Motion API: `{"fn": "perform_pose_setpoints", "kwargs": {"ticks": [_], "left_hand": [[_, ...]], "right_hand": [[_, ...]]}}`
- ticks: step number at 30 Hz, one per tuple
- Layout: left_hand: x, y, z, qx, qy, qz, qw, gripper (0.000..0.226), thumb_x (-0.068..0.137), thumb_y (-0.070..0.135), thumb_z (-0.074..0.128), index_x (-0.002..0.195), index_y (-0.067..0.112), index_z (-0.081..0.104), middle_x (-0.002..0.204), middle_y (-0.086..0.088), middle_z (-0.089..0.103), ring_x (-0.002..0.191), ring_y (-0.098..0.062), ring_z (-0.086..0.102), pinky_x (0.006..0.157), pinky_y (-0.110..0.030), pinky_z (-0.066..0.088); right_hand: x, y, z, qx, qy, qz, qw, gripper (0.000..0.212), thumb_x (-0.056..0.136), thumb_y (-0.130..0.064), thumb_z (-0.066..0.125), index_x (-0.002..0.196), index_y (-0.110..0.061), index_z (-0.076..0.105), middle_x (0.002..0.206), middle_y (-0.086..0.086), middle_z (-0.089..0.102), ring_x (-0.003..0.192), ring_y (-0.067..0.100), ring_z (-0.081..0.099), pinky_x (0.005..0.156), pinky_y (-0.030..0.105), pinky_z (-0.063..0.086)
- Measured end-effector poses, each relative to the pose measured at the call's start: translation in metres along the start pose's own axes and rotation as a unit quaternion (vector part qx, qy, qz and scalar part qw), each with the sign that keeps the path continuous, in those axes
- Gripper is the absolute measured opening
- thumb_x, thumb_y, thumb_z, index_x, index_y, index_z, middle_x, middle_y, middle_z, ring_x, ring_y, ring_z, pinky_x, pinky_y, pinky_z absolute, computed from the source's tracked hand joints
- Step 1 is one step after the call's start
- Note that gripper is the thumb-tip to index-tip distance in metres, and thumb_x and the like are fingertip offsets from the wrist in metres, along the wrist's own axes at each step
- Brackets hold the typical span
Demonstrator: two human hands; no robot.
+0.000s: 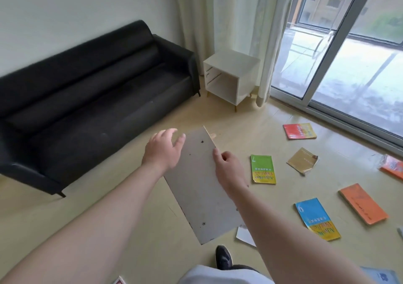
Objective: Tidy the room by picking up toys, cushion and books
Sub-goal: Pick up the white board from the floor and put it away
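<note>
Several books lie scattered on the pale floor to my right: a green one [262, 169], a red and yellow one [299, 130], a worn brown one [302, 160], an orange one [363, 204] and a blue one [317, 218]. In front of me is a flat grey board [196, 196] with small holes. My right hand [226, 168] grips the board's right edge, thumb on top. My left hand [163, 150] hovers at its upper left corner with fingers spread, holding nothing. No cushion or toy is plainly in view.
A black sofa [98, 92] stands along the left wall. Beside it is a white open side cabinet [231, 76], then curtains and a sliding glass door [349, 55]. A white paper scrap [245, 235] and my shoe [223, 256] are near my feet.
</note>
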State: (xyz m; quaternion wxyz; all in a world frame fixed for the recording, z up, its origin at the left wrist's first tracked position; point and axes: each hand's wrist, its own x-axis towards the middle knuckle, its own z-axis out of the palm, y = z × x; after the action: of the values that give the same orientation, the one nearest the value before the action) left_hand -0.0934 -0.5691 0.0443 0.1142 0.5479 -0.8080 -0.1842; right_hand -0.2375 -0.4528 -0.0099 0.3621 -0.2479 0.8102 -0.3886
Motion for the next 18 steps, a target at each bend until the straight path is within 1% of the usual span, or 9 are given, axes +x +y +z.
{"fn": "perform_pose_setpoints", "kwargs": {"ticks": [1, 3, 4, 5, 7, 10, 14, 16, 18], "left_hand": [[0.014, -0.001, -0.002, -0.006, -0.023, 0.004, 1.000, 0.052, 0.102, 0.054, 0.033, 0.134, 0.020, 0.056, 0.136, -0.002, 0.056, 0.129, -0.024, 0.047, 0.104, -0.037, 0.039], [0.040, -0.008, -0.006, -0.031, -0.052, -0.021, 0.998, 0.047, 0.103, 0.055, 0.029, 0.109, 0.022, 0.062, 0.115, 0.000, 0.061, 0.112, -0.024, 0.053, 0.086, -0.033, 0.041], [0.052, -0.013, -0.007, -0.039, -0.049, -0.029, 0.998, 0.044, 0.103, 0.055, 0.030, 0.095, 0.022, 0.059, 0.106, 0.000, 0.060, 0.104, -0.024, 0.055, 0.079, -0.032, 0.039], [0.064, -0.019, -0.008, -0.051, -0.042, -0.038, 0.997, 0.043, 0.102, 0.054, 0.032, 0.088, 0.021, 0.055, 0.100, 0.000, 0.059, 0.099, -0.025, 0.055, 0.075, -0.032, 0.038], [0.093, -0.032, -0.008, -0.075, -0.030, -0.051, 0.995, 0.042, 0.101, 0.054, 0.036, 0.086, 0.019, 0.054, 0.097, -0.001, 0.059, 0.094, -0.024, 0.056, 0.073, -0.033, 0.040], [0.133, -0.046, -0.010, -0.091, -0.027, -0.079, 0.992, 0.042, 0.100, 0.055, 0.038, 0.091, 0.018, 0.056, 0.098, 0.000, 0.063, 0.095, -0.025, 0.058, 0.077, -0.035, 0.047], [0.195, -0.062, -0.012, -0.066, 0.006, -0.098, 0.993, 0.042, 0.100, 0.056, 0.036, 0.096, 0.020, 0.058, 0.105, 0.001, 0.064, 0.097, -0.025, 0.059, 0.077, -0.035, 0.048], [0.237, -0.076, -0.018, -0.068, 0.023, -0.090, 0.993, 0.044, 0.101, 0.056, 0.034, 0.098, 0.019, 0.059, 0.106, 0.000, 0.063, 0.096, -0.026, 0.060, 0.073, -0.034, 0.045], [0.267, -0.086, -0.024, -0.078, 0.043, -0.074, 0.993, 0.045, 0.101, 0.055, 0.034, 0.095, 0.019, 0.059, 0.102, 0.001, 0.063, 0.090, -0.024, 0.059, 0.068, -0.033, 0.040]], "right_hand": [[0.007, -0.009, 0.003, -0.030, -0.010, -0.018, 0.999, 0.051, 0.099, -0.061, 0.035, 0.087, -0.015, 0.054, 0.075, -0.002, 0.059, 0.075, 0.022, 0.058, 0.062, 0.033, 0.037], [0.021, -0.031, 0.013, -0.079, -0.024, -0.046, 0.995, 0.051, 0.099, -0.061, 0.033, 0.090, -0.015, 0.054, 0.078, -0.002, 0.061, 0.079, 0.023, 0.060, 0.062, 0.034, 0.037], [0.030, -0.041, 0.018, -0.094, -0.029, -0.058, 0.993, 0.052, 0.100, -0.061, 0.032, 0.088, -0.015, 0.053, 0.078, -0.002, 0.060, 0.079, 0.023, 0.060, 0.062, 0.034, 0.038], [0.040, -0.050, 0.024, -0.100, -0.034, -0.066, 0.992, 0.052, 0.100, -0.061, 0.032, 0.087, -0.015, 0.052, 0.077, -0.002, 0.059, 0.079, 0.024, 0.060, 0.063, 0.034, 0.038], [0.063, -0.070, 0.039, -0.101, -0.043, -0.073, 0.991, 0.052, 0.099, -0.062, 0.032, 0.083, -0.016, 0.050, 0.075, -0.002, 0.057, 0.077, 0.024, 0.059, 0.063, 0.035, 0.038], [0.098, -0.091, 0.062, -0.108, -0.047, -0.074, 0.990, 0.052, 0.098, -0.063, 0.031, 0.082, -0.017, 0.049, 0.074, -0.003, 0.056, 0.078, 0.025, 0.058, 0.065, 0.037, 0.040], [0.151, -0.123, 0.099, -0.092, -0.023, -0.066, 0.993, 0.057, 0.100, -0.062, 0.033, 0.086, -0.010, 0.053, 0.073, 0.001, 0.055, 0.075, 0.028, 0.057, 0.065, 0.038, 0.043], [0.182, -0.148, 0.127, -0.075, 0.011, -0.054, 0.996, 0.061, 0.099, -0.063, 0.033, 0.088, -0.009, 0.057, 0.078, 0.005, 0.061, 0.083, 0.030, 0.060, 0.072, 0.040, 0.047], [0.205, -0.164, 0.148, -0.079, 0.062, -0.036, 0.994, 0.061, 0.097, -0.067, 0.030, 0.090, -0.014, 0.061, 0.091, 0.002, 0.065, 0.102, 0.028, 0.059, 0.087, 0.042, 0.047]]}}
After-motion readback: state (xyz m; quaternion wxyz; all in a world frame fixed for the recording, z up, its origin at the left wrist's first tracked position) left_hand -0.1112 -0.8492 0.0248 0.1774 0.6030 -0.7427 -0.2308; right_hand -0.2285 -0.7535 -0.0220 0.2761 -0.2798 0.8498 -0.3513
